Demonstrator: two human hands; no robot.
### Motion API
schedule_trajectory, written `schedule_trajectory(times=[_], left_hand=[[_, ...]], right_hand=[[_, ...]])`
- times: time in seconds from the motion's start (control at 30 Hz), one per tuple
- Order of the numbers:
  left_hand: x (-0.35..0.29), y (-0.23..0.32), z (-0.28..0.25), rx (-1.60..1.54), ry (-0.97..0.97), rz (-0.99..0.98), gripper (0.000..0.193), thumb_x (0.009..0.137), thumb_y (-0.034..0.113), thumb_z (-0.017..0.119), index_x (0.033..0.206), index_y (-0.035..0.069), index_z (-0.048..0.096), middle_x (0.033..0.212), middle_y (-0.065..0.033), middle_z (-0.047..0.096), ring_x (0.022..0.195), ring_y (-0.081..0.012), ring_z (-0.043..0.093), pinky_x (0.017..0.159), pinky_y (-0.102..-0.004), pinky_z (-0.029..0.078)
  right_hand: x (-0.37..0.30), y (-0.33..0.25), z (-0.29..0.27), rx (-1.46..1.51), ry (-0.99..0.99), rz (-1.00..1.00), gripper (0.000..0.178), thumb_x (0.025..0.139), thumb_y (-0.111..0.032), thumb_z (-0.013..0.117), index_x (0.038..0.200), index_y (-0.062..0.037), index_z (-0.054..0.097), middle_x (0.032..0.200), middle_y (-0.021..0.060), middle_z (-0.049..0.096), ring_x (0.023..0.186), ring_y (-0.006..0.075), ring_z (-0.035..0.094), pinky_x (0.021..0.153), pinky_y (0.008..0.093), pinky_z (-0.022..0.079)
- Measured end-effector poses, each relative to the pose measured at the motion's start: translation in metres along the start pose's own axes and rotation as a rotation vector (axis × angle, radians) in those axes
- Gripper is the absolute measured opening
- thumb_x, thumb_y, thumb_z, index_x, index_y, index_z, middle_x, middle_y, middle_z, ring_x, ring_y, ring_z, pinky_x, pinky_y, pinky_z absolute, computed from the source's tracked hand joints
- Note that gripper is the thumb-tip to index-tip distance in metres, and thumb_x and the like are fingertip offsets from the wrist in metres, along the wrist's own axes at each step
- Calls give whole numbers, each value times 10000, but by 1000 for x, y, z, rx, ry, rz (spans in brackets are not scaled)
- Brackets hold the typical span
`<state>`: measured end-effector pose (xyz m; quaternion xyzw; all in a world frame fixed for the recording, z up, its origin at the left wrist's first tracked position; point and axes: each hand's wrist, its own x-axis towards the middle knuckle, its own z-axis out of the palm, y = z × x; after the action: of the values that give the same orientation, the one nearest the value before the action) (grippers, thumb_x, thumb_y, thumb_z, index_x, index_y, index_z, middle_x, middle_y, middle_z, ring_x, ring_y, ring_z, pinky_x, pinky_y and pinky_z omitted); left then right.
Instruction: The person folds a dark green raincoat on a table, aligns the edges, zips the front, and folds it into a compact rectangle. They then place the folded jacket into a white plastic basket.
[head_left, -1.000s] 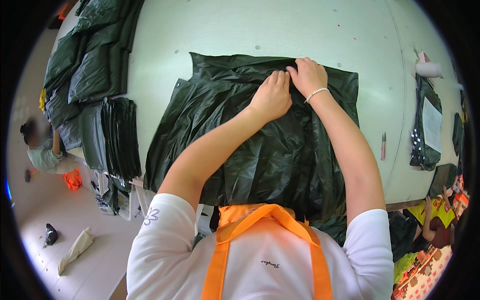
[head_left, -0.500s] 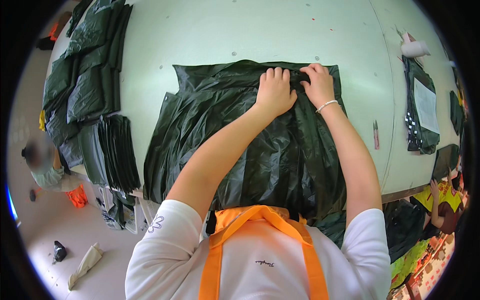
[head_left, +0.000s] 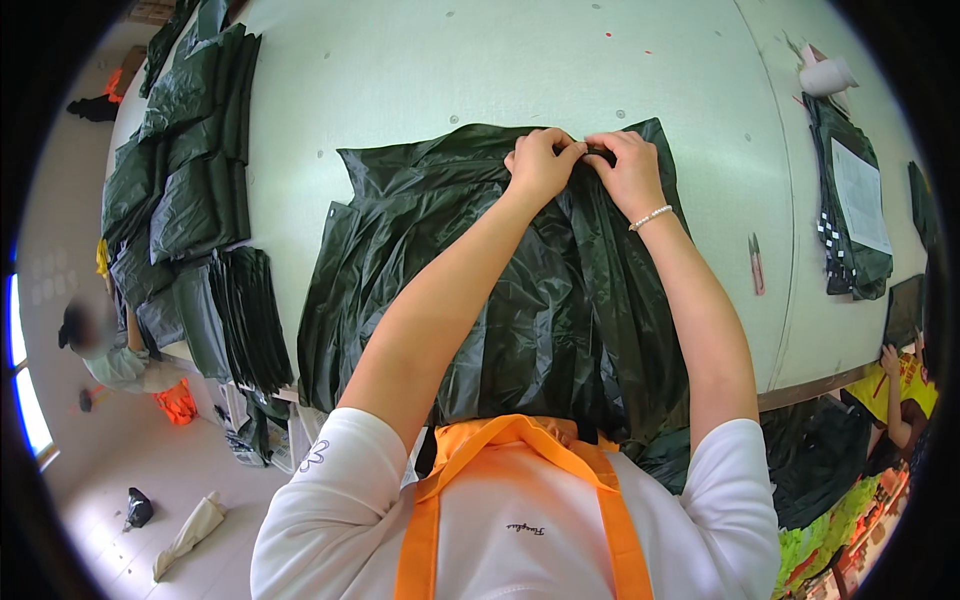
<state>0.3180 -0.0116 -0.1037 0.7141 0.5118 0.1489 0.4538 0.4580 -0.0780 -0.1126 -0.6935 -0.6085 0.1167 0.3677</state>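
A dark green, shiny, thin-fabric garment (head_left: 500, 310) lies spread and creased in front of me, its lower end hanging toward my waist. Its wide, collar-like band (head_left: 425, 160) runs along the far end. My left hand (head_left: 543, 165) pinches the upper edge of this band, thumb against fingers. Close beside it, my right hand (head_left: 628, 168), with a beaded bracelet on the wrist, pinches the same edge, and the fabric there is lifted a little between the two hands. The band's right corner stands up beyond my right hand.
Folded dark green bundles (head_left: 190, 190) are piled on the left of the pale table (head_left: 400, 70). Small thread snips (head_left: 756, 264) lie to the right. Farther right are a white cup (head_left: 828, 77) and dark folded fabric under a paper sheet (head_left: 858, 195). Other people sit at both sides.
Both hands have come closer together at the band's far edge, my left hand turning into a pinch. The edge between them is raised, and the right corner has lifted. The view has shifted slightly.
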Motion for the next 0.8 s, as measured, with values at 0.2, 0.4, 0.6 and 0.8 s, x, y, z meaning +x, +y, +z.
schedule_trajectory(times=[0.2, 0.4, 0.6, 0.8], left_hand=[[-2, -10, -4, 154, 235, 149, 264, 791, 261, 672, 741, 4, 644, 669, -119, 619, 610, -253, 579, 586, -368, 456], [-31, -75, -83, 635, 544, 213, 219, 785, 225, 663, 695, 32, 615, 803, -113, 627, 791, -347, 557, 702, -431, 445], [-65, -121, -152, 488, 747, 100, 448, 717, 390, 746, 984, 51, 622, 1084, -144, 565, 1057, -338, 476, 913, -439, 385], [-97, -186, -190, 442, 378, -457, 819, 555, 592, 791, 1099, 15, 586, 937, -135, 651, 966, -307, 580, 848, -372, 468]], right_hand=[[5, 1, -9, -158, -7, -180, 59, 734, -153, 697, 752, -114, 657, 770, -9, 631, 829, 191, 569, 756, 345, 389], [-8, 37, -23, -204, 39, 0, 61, 739, -171, 694, 736, -121, 661, 775, -16, 653, 832, 183, 579, 752, 342, 392], [-15, 36, -32, -119, 111, 81, 135, 734, -169, 720, 832, -87, 675, 876, 51, 672, 920, 241, 599, 795, 375, 462], [-156, 153, -136, -911, 148, 491, 502, 793, -228, 667, 1239, -43, 533, 1204, 222, 538, 1143, 367, 487, 965, 446, 389]])
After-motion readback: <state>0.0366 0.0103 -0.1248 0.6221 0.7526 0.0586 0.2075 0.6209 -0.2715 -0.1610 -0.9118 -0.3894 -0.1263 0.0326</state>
